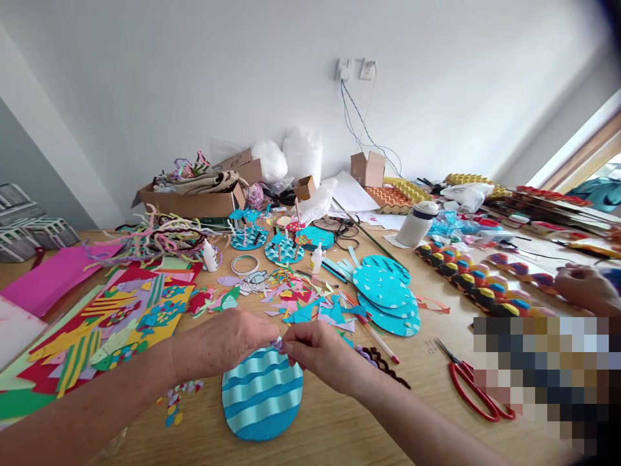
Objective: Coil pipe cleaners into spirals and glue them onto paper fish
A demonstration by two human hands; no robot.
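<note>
Wood table (349, 427), light grain, runs under everything. Blue disc (262, 404) w/ wavy pale strips lies on it just below the hands. L hand (237, 343) & R hand (313, 353) meet over its far edge: R hand narrow, thumb & finger pinching a small purple bit (278, 344); L hand's fingertips at the same bit, grip hidden, can't tell how tight.

R of hands: red-handled scissors (473, 388), open a little. L: bright paper (121, 317) w/ cutout fish, stacked in layers. Just past hands: scraps (310, 307), then tape roll (245, 265), 2 glue bottles (210, 255) (317, 259), overlapping blue discs (388, 291) to the R. Far R, another person's hand (585, 286) by painted egg-tray strips (466, 278).

Farther, containers: white jar (414, 226), lidded, contents n/v, R of hands. Big carton (194, 204), far L, open, full of cloth & fuzzy stems. Small open carton (367, 170) nr wall, inside can't tell. Egg trays (410, 190) beside it.

Back: plain white wall (194, 84), 2 sockets (356, 68), cables (361, 123) hanging. Window (599, 152) far R.
</note>
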